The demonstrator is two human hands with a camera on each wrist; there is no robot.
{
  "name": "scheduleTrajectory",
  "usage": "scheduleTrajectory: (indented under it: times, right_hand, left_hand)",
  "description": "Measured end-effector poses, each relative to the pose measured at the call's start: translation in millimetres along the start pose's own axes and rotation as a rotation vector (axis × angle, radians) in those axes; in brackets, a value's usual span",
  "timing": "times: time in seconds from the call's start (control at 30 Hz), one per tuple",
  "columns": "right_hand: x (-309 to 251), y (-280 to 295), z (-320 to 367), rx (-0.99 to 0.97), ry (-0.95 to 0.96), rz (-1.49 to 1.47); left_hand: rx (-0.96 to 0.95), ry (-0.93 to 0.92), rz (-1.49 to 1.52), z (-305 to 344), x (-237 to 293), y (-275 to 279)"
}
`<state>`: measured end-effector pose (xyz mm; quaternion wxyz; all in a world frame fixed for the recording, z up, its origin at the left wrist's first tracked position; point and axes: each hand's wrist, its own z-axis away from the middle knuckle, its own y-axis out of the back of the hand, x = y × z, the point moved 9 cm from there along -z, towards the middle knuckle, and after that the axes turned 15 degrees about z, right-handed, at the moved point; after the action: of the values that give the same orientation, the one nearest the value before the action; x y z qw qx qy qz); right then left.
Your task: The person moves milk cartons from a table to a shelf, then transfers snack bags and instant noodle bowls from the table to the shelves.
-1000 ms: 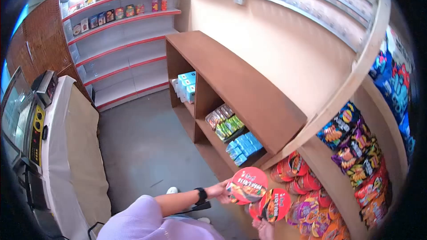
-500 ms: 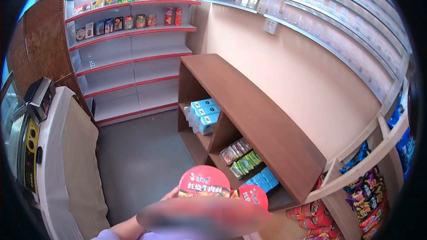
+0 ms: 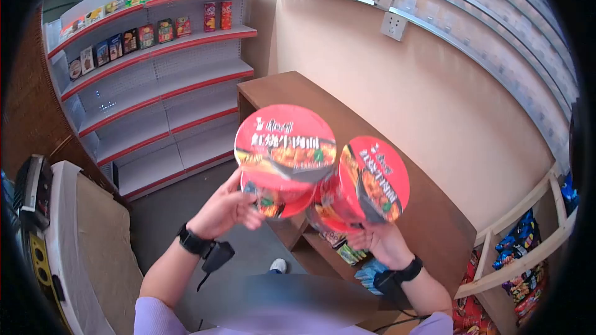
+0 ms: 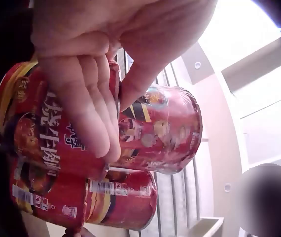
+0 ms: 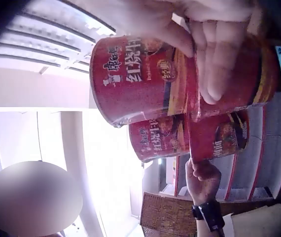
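Two stacks of red instant noodle cups are held up in front of the body, two cups to each. My left hand (image 3: 225, 209) grips the left stack around its side, below the upper cup (image 3: 287, 133). In the left wrist view its fingers (image 4: 93, 113) lie across the lower cup (image 4: 32, 118), with the thumb near where the cups meet. The right stack (image 3: 379, 180) leans to the right in the head view, and my right hand (image 3: 386, 245) holds it low down. Against that stack the right fingers (image 5: 213, 64) curl in the right wrist view. Both stacks stand close together.
Behind the cups is a brown wooden shelf unit (image 3: 292, 96) with packets on its lower shelf. White shelves with red edges (image 3: 161, 68) hold boxed snacks at the back left. A cloth-covered counter (image 3: 93, 242) stands left; a wooden rack (image 3: 528, 273) with snack bags is right.
Both hands have lifted the cups away from the noodle display at lower right, bringing them up and left in front of the brown unit. The head view has turned too.
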<state>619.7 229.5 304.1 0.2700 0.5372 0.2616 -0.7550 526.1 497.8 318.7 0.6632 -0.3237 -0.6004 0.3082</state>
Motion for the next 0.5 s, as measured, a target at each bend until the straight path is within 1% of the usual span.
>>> scheduleTrajectory:
  times: [0.03, 0.07, 0.1, 0.17, 0.27, 0.37, 0.43, 0.5]
  right_hand:
    - [-19.9, 1.1, -19.6, 0.006, 0.03, -0.003]
    - [-23.4, 13.4, -45.7, 0.016, 0.009, -0.043]
    - [-36.2, 17.9, -69.1, 0.014, 0.027, -0.083]
    - [-51.5, 33.5, -122.0, 0.014, 0.035, -0.065]
    - [-77.7, 54.2, -200.0, -0.002, 0.049, -0.04]
    - [-99.4, 71.7, -266.6, 0.002, 0.056, -0.042]
    - [-104.6, 83.3, -307.1, 0.031, 0.043, -0.058]
    - [-113.7, 93.4, -345.9, 0.079, 0.095, -0.091]
  left_hand:
    - [-0.03, 0.01, 0.001, -24.1, 11.3, 6.3]
    - [-0.046, 0.011, 0.004, -48.5, 22.2, 12.6]
    - [-0.062, 0.01, 0.007, -73.6, 34.4, 19.3]
    - [-0.058, -0.013, 0.002, -122.2, 60.4, 33.7]
    - [-0.01, -0.046, -0.078, -193.3, 102.4, 56.7]
    - [0.033, -0.091, -0.095, -257.4, 137.9, 82.7]
    - [0.051, -0.097, -0.079, -300.0, 158.5, 100.7]
    - [0.077, -0.106, -0.096, -338.0, 178.0, 110.9]
